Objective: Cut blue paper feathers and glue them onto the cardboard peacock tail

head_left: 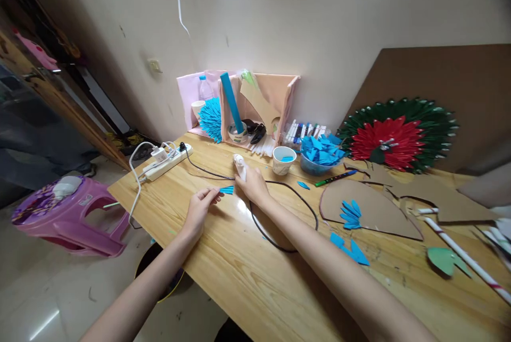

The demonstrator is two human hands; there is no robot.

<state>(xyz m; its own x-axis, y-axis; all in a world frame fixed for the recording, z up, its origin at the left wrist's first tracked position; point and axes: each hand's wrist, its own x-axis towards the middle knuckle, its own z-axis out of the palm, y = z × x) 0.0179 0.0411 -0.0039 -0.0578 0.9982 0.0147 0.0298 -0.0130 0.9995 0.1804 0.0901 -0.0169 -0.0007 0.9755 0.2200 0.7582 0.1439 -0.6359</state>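
**Wooden table, blue paper piece and glue gun in your hands**

Wooden table (255,278) runs along a cream wall, and your two hands meet near its middle. Your left hand (198,209) pinches a small blue folded paper piece (227,189) between thumb and fingertips, just above the tabletop. Your right hand (252,185) is wrapped around a white glue gun (239,165), fingers closed on its body, with the nozzle end right beside the paper piece.

From the glue gun, a black cord (287,214) loops across the table at 5 o'clock and runs back at 10 o'clock to a white power strip (165,163) near the table's left edge. That cord lies right under your right forearm.

At 2 o'clock from your hands stands a paper cup (283,161) with something blue inside. Just beyond it, at 3 o'clock, a bowl (315,166) is heaped with blue folded pieces. A green marker (335,178) lies beside the bowl. Farther at 3 o'clock lies a cardboard shape (379,211) with a few blue pieces stuck on it, and more loose blue pieces (351,250) lie at 4 o'clock.

At 12 o'clock a cardboard organizer (275,97) against the wall holds a blue tube (232,102) standing in a small tub. A red and green paper wheel (395,137) leans on a brown board at 2 o'clock. A pink plastic stool (67,214) stands on the floor at 9 o'clock.
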